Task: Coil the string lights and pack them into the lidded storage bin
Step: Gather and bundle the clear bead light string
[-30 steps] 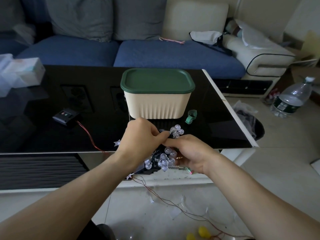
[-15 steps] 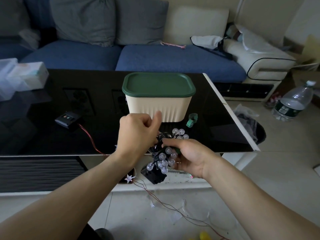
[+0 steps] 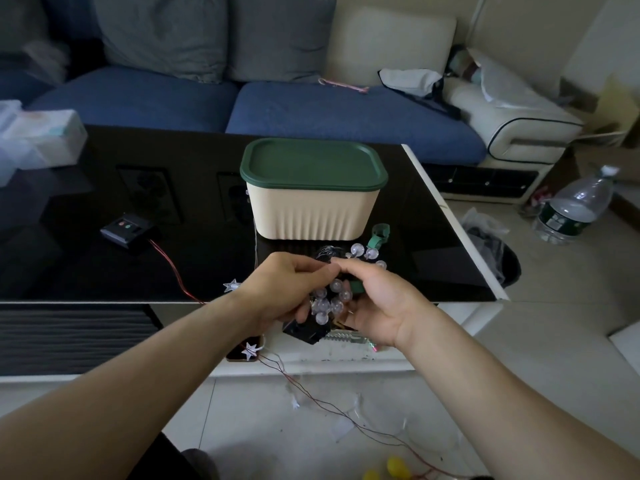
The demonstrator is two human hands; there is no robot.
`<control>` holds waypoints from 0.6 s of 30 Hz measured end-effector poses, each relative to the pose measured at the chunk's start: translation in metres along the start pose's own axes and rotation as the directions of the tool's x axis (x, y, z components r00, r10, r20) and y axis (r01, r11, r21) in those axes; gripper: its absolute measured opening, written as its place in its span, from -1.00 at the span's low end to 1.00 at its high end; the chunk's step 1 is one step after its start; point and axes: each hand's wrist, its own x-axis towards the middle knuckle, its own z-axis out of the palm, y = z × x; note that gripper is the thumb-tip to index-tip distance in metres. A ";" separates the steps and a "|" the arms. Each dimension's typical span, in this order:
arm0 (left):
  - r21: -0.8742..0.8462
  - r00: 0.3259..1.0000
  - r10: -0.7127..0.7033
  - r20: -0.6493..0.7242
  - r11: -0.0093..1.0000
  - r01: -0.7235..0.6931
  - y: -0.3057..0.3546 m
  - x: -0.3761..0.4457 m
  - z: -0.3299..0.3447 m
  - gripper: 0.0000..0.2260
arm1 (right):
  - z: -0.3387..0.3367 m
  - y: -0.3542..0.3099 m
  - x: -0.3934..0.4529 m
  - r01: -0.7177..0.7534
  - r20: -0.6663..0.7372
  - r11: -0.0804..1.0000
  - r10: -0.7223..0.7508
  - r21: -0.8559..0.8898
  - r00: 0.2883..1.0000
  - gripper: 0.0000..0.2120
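Bottle [image 3: 575,209] label: dark green band with white print, too small and blurred to read.
Tissue pack [image 3: 45,138]: pale printed wrapper, wording not legible.
Controller [image 3: 126,232]: one red and one green dot on its top face; no letters or numbers legible.
Bin [image 3: 311,211]: plain ribbed cream wall, no marking visible.
Lid [image 3: 313,164]: plain dark green, no marking visible.
Table [image 3: 86,271]: glossy black top, no print legible.
Circuit strip [image 3: 346,339]: small part below the right hand, any marking too small to read.
Result: no readable text, brand, number or sign in view.
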 end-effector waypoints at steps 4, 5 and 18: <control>-0.036 0.992 0.005 0.127 0.999 -0.001 -0.006 0.003 -0.005 -0.74 | 0.000 -0.003 -0.004 -0.053 0.023 0.998 0.052 0.045 0.998 -0.88; -0.023 0.990 0.030 0.136 0.999 -0.028 -0.006 0.003 -0.006 -0.77 | -0.001 -0.004 -0.005 -0.072 0.038 0.996 0.070 0.053 0.997 -0.89; -0.045 0.998 -0.039 0.047 0.998 0.041 -0.013 0.006 -0.006 -0.75 | 0.000 -0.008 -0.007 -0.038 0.206 0.984 0.074 -0.172 0.976 -0.74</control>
